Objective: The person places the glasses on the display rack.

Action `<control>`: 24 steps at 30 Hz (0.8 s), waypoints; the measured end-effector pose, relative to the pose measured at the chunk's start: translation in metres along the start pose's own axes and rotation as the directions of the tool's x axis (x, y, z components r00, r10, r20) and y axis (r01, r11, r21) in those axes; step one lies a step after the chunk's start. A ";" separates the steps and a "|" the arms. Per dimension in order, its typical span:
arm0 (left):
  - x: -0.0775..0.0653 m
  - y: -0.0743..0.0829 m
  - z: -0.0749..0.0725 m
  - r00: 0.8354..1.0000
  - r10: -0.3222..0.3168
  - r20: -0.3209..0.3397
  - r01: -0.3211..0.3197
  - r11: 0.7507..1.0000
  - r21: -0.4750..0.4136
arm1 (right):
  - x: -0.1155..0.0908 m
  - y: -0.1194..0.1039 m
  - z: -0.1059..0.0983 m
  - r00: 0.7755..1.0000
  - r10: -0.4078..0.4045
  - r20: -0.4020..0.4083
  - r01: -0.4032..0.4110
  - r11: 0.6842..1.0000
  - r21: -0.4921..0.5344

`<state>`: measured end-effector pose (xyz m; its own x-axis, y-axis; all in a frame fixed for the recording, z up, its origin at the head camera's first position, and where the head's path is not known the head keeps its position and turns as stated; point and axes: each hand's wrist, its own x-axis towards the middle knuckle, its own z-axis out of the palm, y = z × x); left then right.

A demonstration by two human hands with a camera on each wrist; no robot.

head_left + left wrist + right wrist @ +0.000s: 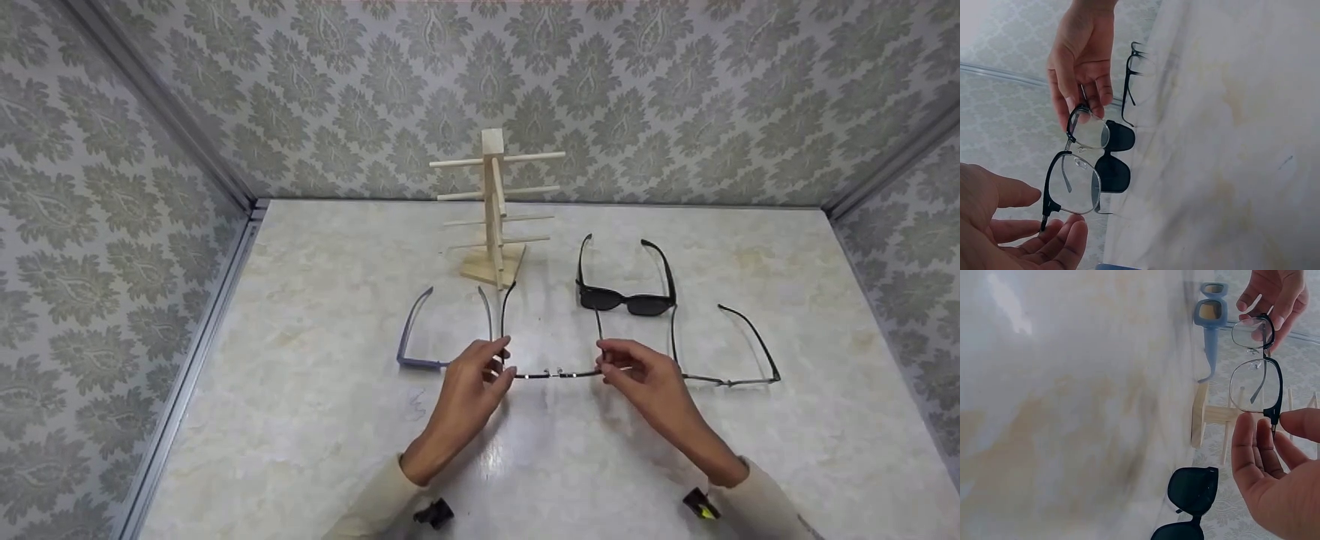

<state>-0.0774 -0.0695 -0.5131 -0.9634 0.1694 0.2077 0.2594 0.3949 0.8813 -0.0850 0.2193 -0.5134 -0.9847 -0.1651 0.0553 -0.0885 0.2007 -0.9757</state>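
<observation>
Between both hands, above the table, is a pair of clear-lensed eyeglasses with black upper rims and thin metal lower rims. My left hand pinches the left end near the hinge, thumb and fingers on the temple. At the other end, my right hand grips the matching temple near its hinge. Both temples are unfolded and point away toward the back wall. The wrist views show the round lenses and nose pads of the eyeglasses upright between the hands.
A wooden display stand with several pegs stands at the back. Blue-framed glasses lie left of my left hand. Black sunglasses rest behind the right hand, and thin dark-framed glasses lie to its right. Patterned walls enclose the table.
</observation>
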 end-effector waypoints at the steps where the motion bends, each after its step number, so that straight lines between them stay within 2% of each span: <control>1: 0.001 0.001 -0.001 1.000 0.000 -0.002 0.000 1.000 -0.002 | 0.001 -0.001 0.000 1.000 -0.004 -0.002 0.004 1.000 0.011; 5: 0.005 0.002 -0.007 1.000 -0.008 -0.009 0.008 1.000 -0.016 | 0.006 -0.007 0.002 1.000 -0.010 -0.007 0.011 0.999 0.041; 11: 0.012 0.004 -0.016 0.999 -0.021 -0.027 0.019 0.998 -0.052 | 0.016 -0.013 0.005 0.999 -0.039 -0.004 0.039 0.999 0.034; 24: 0.024 0.002 -0.031 0.999 -0.007 -0.049 0.003 0.997 -0.081 | 0.037 -0.017 0.011 1.000 -0.013 0.022 0.011 0.994 0.104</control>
<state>-0.1023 -0.0925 -0.4934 -0.9672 0.1228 0.2223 0.2506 0.3206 0.9135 -0.1185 0.1990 -0.4973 -0.9799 -0.1891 0.0634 -0.0829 0.0971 -0.9918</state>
